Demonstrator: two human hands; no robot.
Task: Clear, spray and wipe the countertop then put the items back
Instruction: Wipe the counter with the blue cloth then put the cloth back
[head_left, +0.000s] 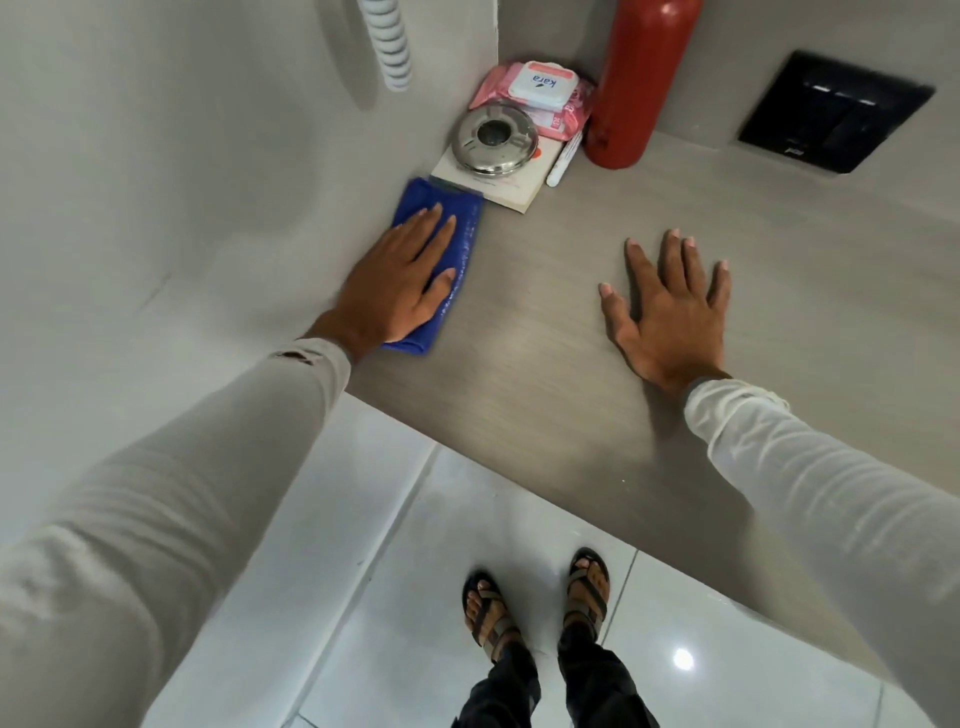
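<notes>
We see the left hand (400, 283) pressing flat on a folded blue cloth (441, 265), fingers (436, 223) extended and close together; the cloth's long axis runs along them toward the stacked items (498, 150) just beyond the fingertips; the right hand (670, 306) rests spread on the bare surface (545, 312), farther off.
</notes>
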